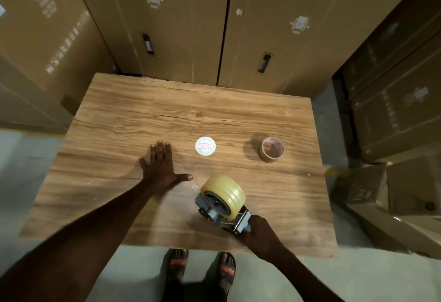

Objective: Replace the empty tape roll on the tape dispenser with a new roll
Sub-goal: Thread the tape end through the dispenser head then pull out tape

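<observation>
A grey tape dispenser [216, 208] rests on the wooden table [148, 115] near its front edge, carrying a full yellowish tape roll [226, 194]. My right hand [261, 235] is closed around the dispenser's handle at its near end. My left hand [161, 164] lies flat on the table, fingers spread, left of the dispenser. A clear strip of tape [191, 186] seems to run from the roll towards that hand. An empty brown cardboard tape core [272, 150] stands at the right. A round white paper label [205, 146] lies in the middle.
Tall cardboard boxes [186, 27] stand behind the table and stack up on the right [396, 115]. A lower carton [391, 206] sits close to the table's right edge. My sandalled feet [198, 268] stand on the pale floor below the front edge.
</observation>
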